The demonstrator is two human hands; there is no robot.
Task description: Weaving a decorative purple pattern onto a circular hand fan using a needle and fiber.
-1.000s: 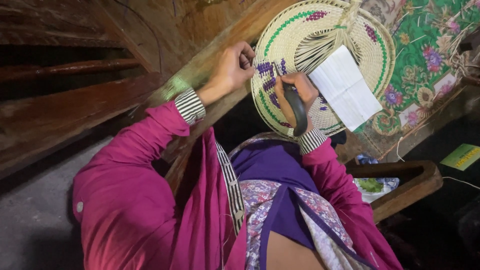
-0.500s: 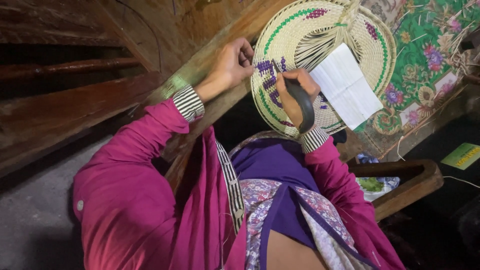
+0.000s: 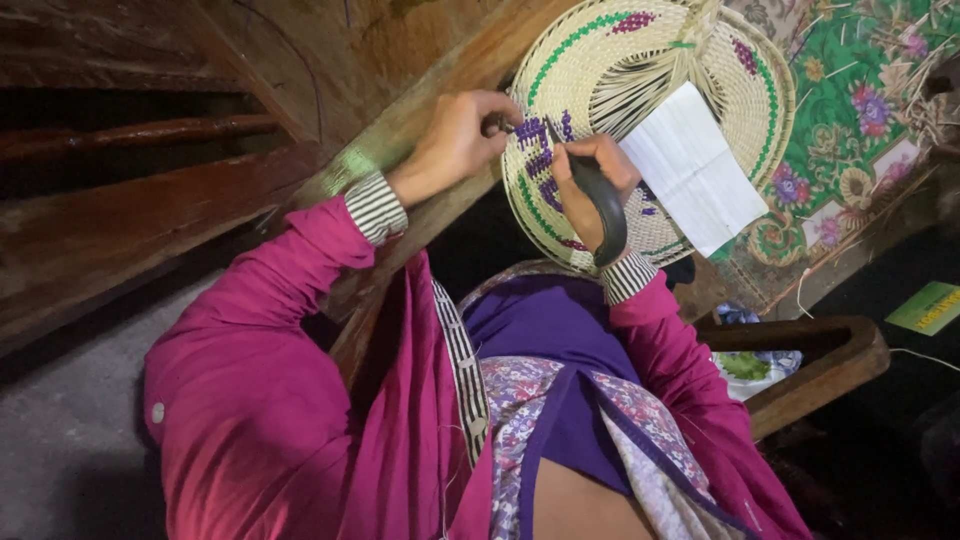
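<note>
A round woven straw fan (image 3: 745,95) with green and purple patterns leans against a wooden beam in front of me. My left hand (image 3: 452,148) pinches its left edge beside the purple pattern (image 3: 540,165). My right hand (image 3: 590,180) is closed around a dark curved tool (image 3: 606,208), whose tip rests on the purple weave. A white folded sheet of paper (image 3: 700,170) lies on the fan just right of my right hand. Both arms are in magenta sleeves with striped cuffs.
Dark wooden beams (image 3: 150,230) run along the left. A green floral cloth (image 3: 860,120) lies behind the fan at the upper right. A wooden tray (image 3: 830,365) holding a bag with something green sits at the lower right, and a yellow-green card (image 3: 928,306) lies beyond it.
My right hand with the dark tool has shifted slightly upward on the purple weave. My left hand keeps its pinch on the fan's edge.
</note>
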